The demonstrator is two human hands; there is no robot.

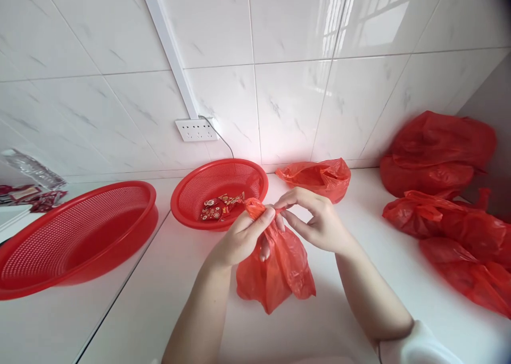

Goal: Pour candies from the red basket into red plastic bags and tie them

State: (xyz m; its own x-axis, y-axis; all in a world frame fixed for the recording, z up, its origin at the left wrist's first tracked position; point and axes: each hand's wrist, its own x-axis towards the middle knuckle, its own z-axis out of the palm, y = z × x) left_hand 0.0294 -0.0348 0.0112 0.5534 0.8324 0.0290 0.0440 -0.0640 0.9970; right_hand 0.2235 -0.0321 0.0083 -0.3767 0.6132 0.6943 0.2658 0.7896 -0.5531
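Note:
A thin red plastic bag [275,268] hangs between my hands over the white table, its neck gathered into a bunch. My left hand [249,231] is closed around that neck, thumb on top and fingertips showing below. At the same bunched top, my right hand [311,217] pinches a bit of the plastic between thumb and fingers. What the bag contains, if anything, I cannot make out. Just behind my hands stands a round red basket [183,193] with several red wrapped packets [217,207] in it.
A larger red basket [24,268] stands at the left. Behind my right hand lies an open red bag [319,178]. More red bags [439,151] are piled at the right. A power strip [197,130] is on the tiled wall [291,103]; a clear plastic package [34,167] lies far left.

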